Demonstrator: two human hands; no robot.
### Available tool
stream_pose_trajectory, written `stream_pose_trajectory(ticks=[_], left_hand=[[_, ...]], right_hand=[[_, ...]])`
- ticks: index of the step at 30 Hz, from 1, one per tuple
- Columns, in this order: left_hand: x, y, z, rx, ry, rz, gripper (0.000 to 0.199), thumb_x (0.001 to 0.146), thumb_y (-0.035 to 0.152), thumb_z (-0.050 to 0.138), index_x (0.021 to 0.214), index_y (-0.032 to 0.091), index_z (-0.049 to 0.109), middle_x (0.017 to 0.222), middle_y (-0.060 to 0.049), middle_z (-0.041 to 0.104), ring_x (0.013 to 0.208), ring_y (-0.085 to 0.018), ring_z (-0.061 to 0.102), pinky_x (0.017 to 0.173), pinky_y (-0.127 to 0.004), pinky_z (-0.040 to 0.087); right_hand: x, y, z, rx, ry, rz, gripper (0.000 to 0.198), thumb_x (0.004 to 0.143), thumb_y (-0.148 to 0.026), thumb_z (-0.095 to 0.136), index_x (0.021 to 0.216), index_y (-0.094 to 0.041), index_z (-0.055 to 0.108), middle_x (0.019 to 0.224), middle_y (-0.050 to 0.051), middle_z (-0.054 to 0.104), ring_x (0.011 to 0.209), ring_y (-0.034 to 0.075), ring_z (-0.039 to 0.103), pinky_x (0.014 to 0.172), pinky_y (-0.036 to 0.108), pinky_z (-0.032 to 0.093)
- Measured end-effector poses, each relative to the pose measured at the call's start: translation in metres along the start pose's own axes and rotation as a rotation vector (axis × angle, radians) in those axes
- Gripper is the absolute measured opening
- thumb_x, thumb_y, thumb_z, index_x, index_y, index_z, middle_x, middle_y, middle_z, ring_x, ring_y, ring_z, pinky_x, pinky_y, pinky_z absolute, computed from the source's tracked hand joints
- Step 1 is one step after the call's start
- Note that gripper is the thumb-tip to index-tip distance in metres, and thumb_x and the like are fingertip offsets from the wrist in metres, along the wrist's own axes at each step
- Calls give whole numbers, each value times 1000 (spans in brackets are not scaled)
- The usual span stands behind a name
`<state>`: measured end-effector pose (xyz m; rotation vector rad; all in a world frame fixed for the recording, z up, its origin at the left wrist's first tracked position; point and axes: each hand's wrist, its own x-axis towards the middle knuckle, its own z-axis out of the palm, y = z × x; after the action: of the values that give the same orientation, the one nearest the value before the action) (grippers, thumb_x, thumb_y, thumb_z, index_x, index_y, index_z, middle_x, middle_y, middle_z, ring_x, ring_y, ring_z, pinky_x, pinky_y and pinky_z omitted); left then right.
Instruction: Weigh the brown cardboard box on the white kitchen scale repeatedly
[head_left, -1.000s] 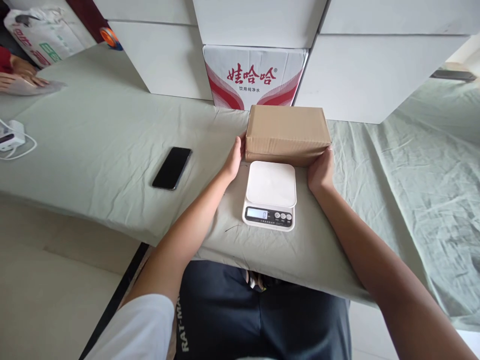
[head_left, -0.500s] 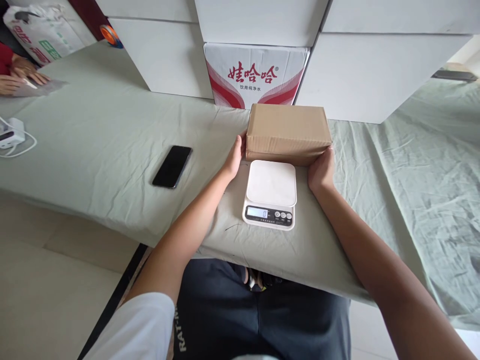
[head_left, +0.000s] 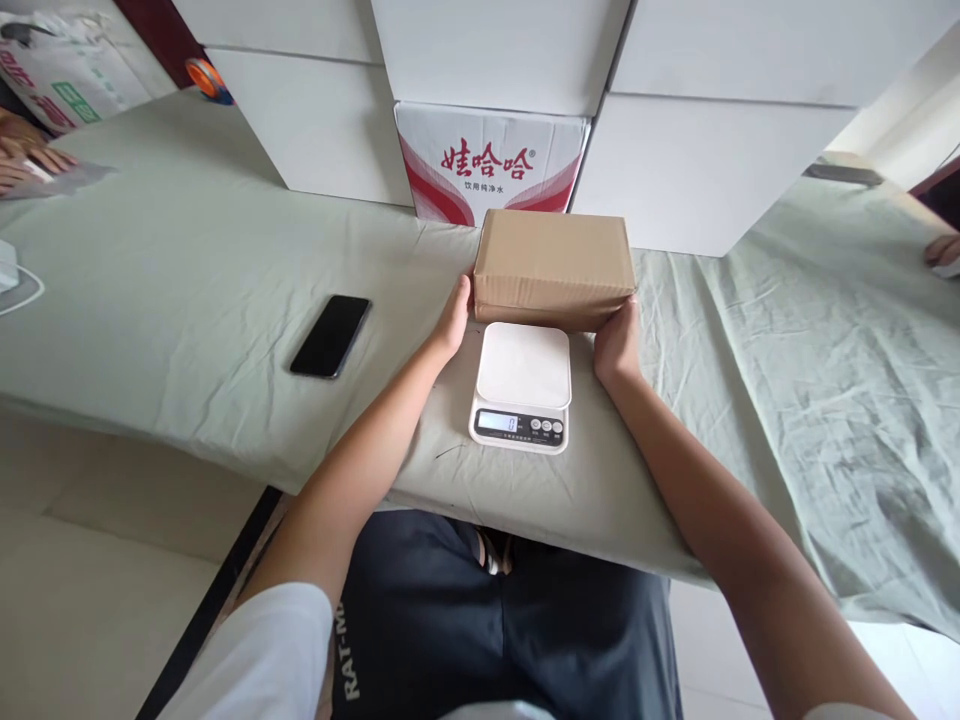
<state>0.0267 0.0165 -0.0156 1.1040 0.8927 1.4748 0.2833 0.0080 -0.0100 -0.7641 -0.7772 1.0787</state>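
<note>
So the left hand [head_left: 453,318] is gripping the left end of a brown cardboard box [head_left: 555,250], thumb pointing up, with most of the fingers hiding round the side. The right hand [head_left: 619,338] is cupping the near right corner, and its fingertips are mostly hiding too. Basically the box is sitting between the two palms, just behind a white kitchen scale [head_left: 524,366]. Can't tell if its underside is fully resting on the cloth, since the scale is blocking the view.

The scale's little display [head_left: 498,423] is showing a 0, with three round buttons lining up to the right of it. A black phone [head_left: 331,337] is lying face-up off to the left, well apart from the box. Everything's resting on a wrinkly pale green tablecloth [head_left: 187,290].

Right behind the box, a white-and-red carton [head_left: 491,165] with Chinese lettering is standing among stacked white boxes [head_left: 664,170]. An orange and blue roll [head_left: 208,80] is sitting by the left stack. At the far left edge somebody else's hands [head_left: 34,160] are handling a clear plastic bag [head_left: 86,181], and a white plug strip [head_left: 7,267] is poking into view nearer the person. Another person's hand [head_left: 943,250] is just showing at the right edge.
</note>
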Motion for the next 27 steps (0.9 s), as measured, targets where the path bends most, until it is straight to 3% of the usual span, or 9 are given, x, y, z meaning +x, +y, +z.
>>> stream_pose_trajectory(ticks=[5,7,10,13,16,22,27], left_hand=[[-20,42,4,74,-25,181,84,104,90,36,155,31,68,165,-8,69,174,-29,42,141,-42,38],[-42,58,-1,154,-2,237,84,101,93,42,150,31,71,159,-9,73,172,-31,46,138,-40,42],[-88,71,-12,341,21,284,84,97,94,50,145,29,74,148,-13,78,164,-35,55,133,-42,48],[-130,66,-20,493,103,361,83,101,91,44,144,28,75,147,-15,79,151,-37,67,124,-45,55],[-149,51,-23,524,238,407,79,104,88,40,139,27,77,142,-14,81,138,-36,74,112,-44,62],[-139,28,-31,560,251,545,75,107,82,43,135,21,77,126,-15,84,114,-31,81,89,-41,66],[-130,24,-38,605,152,543,74,110,80,37,135,21,76,123,-16,84,114,-31,81,96,-43,65]], right_hand=[[-32,-42,8,-130,-146,-183,42,112,-52,46,127,-31,79,143,-1,79,157,17,62,146,42,31],[-55,-58,7,-114,-150,-231,36,109,-51,52,128,-36,79,147,-4,77,160,17,58,145,42,35],[-91,-66,0,-110,-133,-178,36,106,-57,58,130,-40,77,149,-4,76,161,21,58,142,46,42],[-117,-57,-7,-124,-98,-132,43,104,-64,59,134,-38,75,146,-2,77,153,25,64,139,50,46],[-126,-44,-11,-167,-97,-105,47,102,-65,60,138,-37,74,145,0,76,150,28,65,135,52,49],[-124,-37,-20,-263,-117,-84,59,101,-74,58,141,-34,73,148,6,74,151,34,62,132,54,49],[-124,-33,-25,-288,-114,-69,64,101,-82,53,146,-40,70,151,3,71,153,32,60,130,51,51]])
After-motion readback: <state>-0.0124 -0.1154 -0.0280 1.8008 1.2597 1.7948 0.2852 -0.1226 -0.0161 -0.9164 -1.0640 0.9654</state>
